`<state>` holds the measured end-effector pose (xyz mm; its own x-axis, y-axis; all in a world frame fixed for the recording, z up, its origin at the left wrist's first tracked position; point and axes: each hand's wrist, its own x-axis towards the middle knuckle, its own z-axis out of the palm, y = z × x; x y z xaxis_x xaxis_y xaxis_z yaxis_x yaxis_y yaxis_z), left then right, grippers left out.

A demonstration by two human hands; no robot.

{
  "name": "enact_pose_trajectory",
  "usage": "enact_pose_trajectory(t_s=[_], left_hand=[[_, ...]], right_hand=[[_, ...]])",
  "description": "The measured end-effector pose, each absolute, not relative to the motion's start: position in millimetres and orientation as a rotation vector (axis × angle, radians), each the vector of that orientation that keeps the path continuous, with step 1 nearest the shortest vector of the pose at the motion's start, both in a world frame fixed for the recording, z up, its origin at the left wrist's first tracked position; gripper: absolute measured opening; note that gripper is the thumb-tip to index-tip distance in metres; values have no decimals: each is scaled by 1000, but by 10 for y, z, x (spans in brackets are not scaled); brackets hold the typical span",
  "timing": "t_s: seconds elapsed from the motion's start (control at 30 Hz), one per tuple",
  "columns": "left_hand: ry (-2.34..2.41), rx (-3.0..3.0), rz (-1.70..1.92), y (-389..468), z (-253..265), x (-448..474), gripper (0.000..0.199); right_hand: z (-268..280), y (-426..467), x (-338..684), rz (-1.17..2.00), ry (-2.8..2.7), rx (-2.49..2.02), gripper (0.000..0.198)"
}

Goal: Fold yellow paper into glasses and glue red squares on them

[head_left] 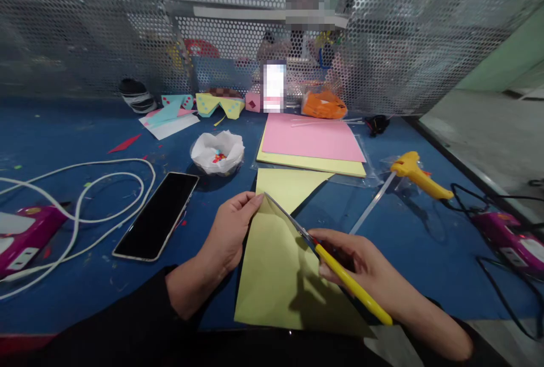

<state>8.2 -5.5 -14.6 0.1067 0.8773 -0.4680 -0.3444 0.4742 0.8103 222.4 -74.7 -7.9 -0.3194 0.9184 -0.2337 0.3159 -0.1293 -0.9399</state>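
Head view | my left hand (232,225): thumb and fingers pinching yellow paper (272,282) at its left edge | my right hand (365,262): curled around yellow-handled scissors (349,282) | paper between my hands, scissors' tip just beside my left thumb

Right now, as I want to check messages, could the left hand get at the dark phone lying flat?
Probably yes: the phone lies beside the left hand, with nothing bulky between, though its fingers must first release the yellow paper.
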Motion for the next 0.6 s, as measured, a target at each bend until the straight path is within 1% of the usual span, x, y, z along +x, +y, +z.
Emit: enact_pose_trajectory(t_s=[0.2, 0.4, 0.6], left_hand=[[1132, 590, 953, -65, -125, 78, 24], [1112, 596, 930, -92, -136, 86, 23], [1093, 607, 919, -91, -160, 80, 26]], right_hand=[[-66, -791, 2258, 1579, -1569, -1350, 33], [-74, -778, 2253, 1541, -1590, -1373, 41], [-53, -712, 2189, 1500, -1646, -1386, 36]])
